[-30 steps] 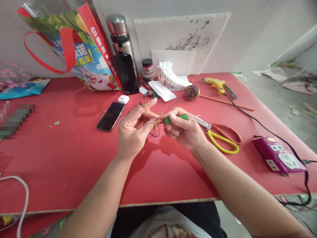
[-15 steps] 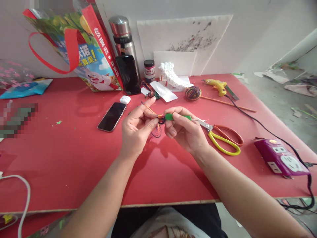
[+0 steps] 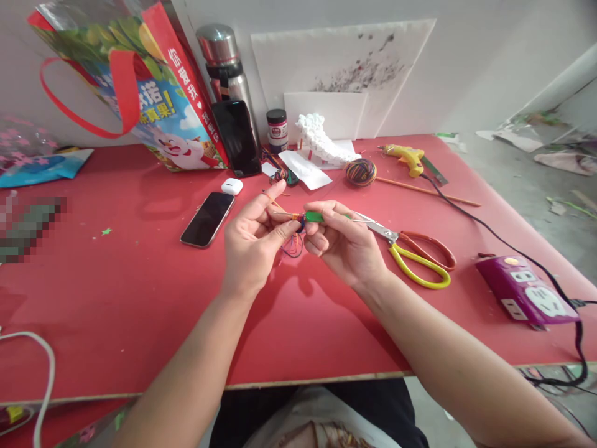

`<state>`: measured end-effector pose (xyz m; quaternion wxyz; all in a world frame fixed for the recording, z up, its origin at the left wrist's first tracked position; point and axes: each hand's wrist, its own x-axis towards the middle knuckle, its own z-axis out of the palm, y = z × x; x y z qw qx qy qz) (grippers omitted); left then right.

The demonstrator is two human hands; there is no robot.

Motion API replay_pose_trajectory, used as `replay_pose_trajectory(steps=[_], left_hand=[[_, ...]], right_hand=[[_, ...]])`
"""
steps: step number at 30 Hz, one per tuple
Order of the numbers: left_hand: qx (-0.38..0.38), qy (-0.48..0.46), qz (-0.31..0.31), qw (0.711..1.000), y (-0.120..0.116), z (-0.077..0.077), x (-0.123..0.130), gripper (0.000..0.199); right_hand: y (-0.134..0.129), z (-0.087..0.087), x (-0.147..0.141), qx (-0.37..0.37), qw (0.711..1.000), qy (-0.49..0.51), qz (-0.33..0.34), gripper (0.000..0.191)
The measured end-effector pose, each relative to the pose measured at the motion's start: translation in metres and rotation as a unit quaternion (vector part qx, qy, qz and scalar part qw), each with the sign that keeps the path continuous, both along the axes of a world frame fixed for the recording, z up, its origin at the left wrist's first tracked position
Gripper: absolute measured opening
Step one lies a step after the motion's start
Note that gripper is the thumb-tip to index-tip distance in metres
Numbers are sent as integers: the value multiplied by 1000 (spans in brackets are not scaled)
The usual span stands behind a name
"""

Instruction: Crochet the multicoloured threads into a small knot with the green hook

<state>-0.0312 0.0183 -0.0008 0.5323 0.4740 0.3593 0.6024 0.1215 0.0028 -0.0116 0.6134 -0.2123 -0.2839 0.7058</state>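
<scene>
My right hand [image 3: 347, 246] is closed on a green-handled crochet hook [image 3: 315, 216], whose thin metal end sticks out to the right. Between the thumb and fingers of my left hand [image 3: 254, 246] is a small crocheted piece [image 3: 301, 225] in dark purple and orange yarn. The hook's other end meets this piece, and fingers partly hide the spot. An orange strand runs over my raised left index finger, and loose yarn ends [image 3: 293, 247] dangle below. The multicoloured yarn ball [image 3: 360, 172] lies behind my right hand.
Scissors [image 3: 420, 252] lie right of my right hand, near a purple power socket [image 3: 527, 292]. A yellow glue gun [image 3: 405, 157], a phone [image 3: 208, 219], a white earbud case [image 3: 232, 186], a white beaded-looking piece [image 3: 321, 140], a steel flask [image 3: 224, 62] and a bag [image 3: 163, 112] stand or lie farther back.
The whole view has shifted slightly, so things sit a little farther left. Both hands keep their hold, and the hook has moved only slightly against the crocheted piece.
</scene>
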Motion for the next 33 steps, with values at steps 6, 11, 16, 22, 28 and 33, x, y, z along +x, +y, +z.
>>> replay_pose_trajectory(steps=[6, 11, 16, 22, 28, 33], left_hand=[[-46, -33, 9, 998, -1, 1, 0, 58], [-54, -57, 20, 997, -1, 0, 1, 54], [-91, -114, -5, 989, -2, -5, 8, 47], [-149, -170, -77, 971, 3, -1, -1, 38], [-112, -136, -124, 976, 7, 1, -12, 43], [-106, -118, -101, 982, 9, -1, -14, 48]], right_hand=[[0, -2, -3, -10, 1000, -5, -11, 9], [-3, -10, -6, 66, 993, -88, -38, 20], [-11, -17, -12, 178, 924, -283, -185, 18], [-15, -17, -11, 300, 848, -364, -242, 28], [-14, -16, -9, 244, 907, -293, -176, 27], [-13, -15, -9, 206, 938, -241, -143, 23]])
